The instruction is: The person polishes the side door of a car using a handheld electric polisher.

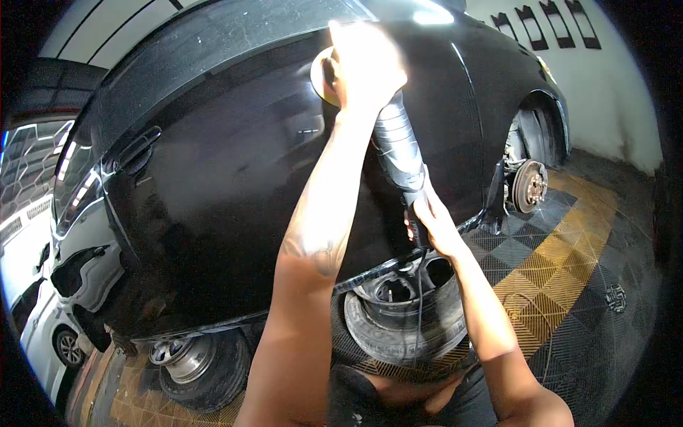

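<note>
A polishing machine (398, 142) with a round yellow pad (324, 77) is held against the upper part of a black car door (235, 178). My left hand (366, 67), very brightly lit, is closed over the machine's head beside the pad. Lower down, my right hand (434, 224) wraps round the rear handle, where a dark cord (418, 306) hangs down. The pad faces the door and is partly hidden behind my left hand. A door handle (135, 149) lies to the left.
Wheels with tires (405, 334) lie below the door, and another wheel (203, 370) is at lower left. The front hub with its brake disc (530, 186) is bare. A white car (35, 320) stands at far left. Floor tiles (569, 242) are grey and yellow.
</note>
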A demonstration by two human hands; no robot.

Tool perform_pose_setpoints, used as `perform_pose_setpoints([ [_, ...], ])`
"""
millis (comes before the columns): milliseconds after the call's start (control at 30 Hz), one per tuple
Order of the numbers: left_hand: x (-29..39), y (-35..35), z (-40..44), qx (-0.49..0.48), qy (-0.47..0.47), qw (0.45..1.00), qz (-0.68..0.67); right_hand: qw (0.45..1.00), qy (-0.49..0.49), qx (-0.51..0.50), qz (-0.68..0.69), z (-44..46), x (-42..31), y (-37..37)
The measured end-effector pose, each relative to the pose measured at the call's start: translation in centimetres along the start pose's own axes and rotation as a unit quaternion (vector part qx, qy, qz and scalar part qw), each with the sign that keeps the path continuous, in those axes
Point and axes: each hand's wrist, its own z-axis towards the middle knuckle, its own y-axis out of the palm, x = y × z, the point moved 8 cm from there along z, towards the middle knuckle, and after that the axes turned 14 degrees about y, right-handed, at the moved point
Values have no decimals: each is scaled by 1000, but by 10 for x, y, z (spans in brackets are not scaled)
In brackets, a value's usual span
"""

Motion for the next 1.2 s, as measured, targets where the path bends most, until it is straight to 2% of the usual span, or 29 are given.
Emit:
perform_pose_setpoints([
  [67,-14,-13,-11,-33,57,997,36,1000,1,-11,-15,3,0,20],
  [100,-32,-13,-20,-1,41,999,-9,1000,1,-20,-19,5,2,32],
  [267,-97,-61,-55,30,-35,995,-87,997,4,-55,-45,10,3,92],
  [333,-115,-76,-70,-38,-40,997,-52,996,9,-75,-39,13,6,116],
  [433,-159,-79,-92,-31,-55,997,-52,994,-8,-85,-74,17,8,148],
  [500,-172,-93,-105,-67,-42,996,-46,992,-4,-95,-88,19,11,169],
  [567,-190,-102,-121,-53,-33,998,-25,988,19,-117,-94,21,18,186],
  [633,-203,-119,-135,-29,-30,999,-26,985,-14,-129,-109,23,19,202],
  [667,-211,-124,-141,-46,-68,995,-52,984,-11,-135,-116,22,18,209],
  [733,-223,-137,-153,9,-108,988,-112,982,-15,-142,-122,24,21,216],
  [933,-220,-132,-168,48,-130,980,-142,981,-46,-131,-137,17,20,211],
  [1000,-208,-126,-157,59,-135,975,-167,983,-28,-120,-134,15,22,198],
  [1067,-181,-112,-135,-34,-33,997,-57,985,-9,-108,-133,12,22,179],
  [1100,-167,-111,-122,-32,-32,997,-64,987,-5,-94,-131,11,21,166],
  [1167,-136,-102,-101,-102,-23,994,-33,990,5,-74,-119,10,19,141],
  [1200,-132,-85,-95,-84,-23,996,-35,992,11,-67,-108,9,18,128],
])
